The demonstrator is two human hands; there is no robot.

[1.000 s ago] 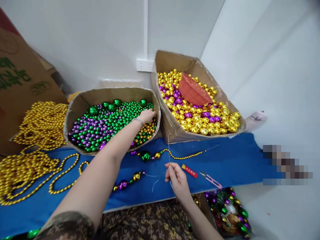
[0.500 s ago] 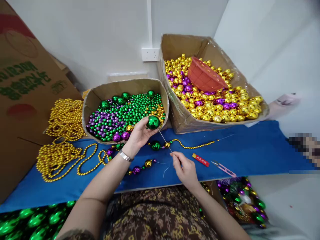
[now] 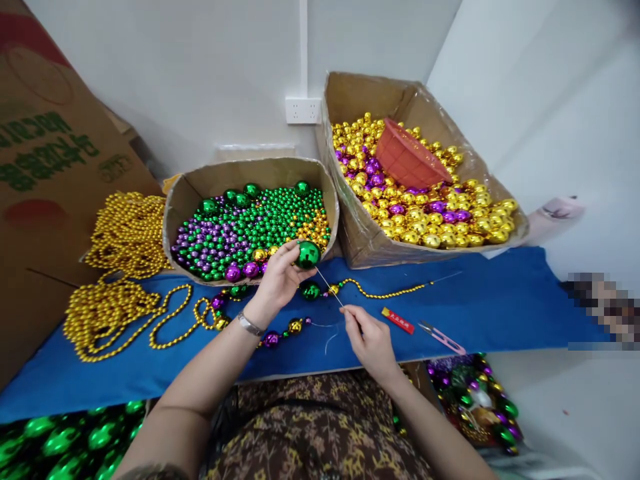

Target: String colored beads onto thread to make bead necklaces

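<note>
Bead (image 3: 309, 254) pinched in left hand (image 3: 278, 279).

Bead (image 3: 309, 255): glossy green. Right of the bead: packet (image 3: 399, 320), red with yellow end; snips (image 3: 434, 331), pink-handled; basket (image 3: 407, 157), coral red. Below it: garment (image 3: 320, 427), dark brown, yellow floral print.

A white rectangular plastic wall socket (image 3: 303, 111) is being carried by a grey wall (image 3: 175, 80). Green lettering (image 3: 47, 157) is being displayed by a brown cardboard carton (image 3: 30, 250). A tilted red plastic basket (image 3: 411, 157) is being held in a tan cardboard box (image 3: 361, 241).
</note>
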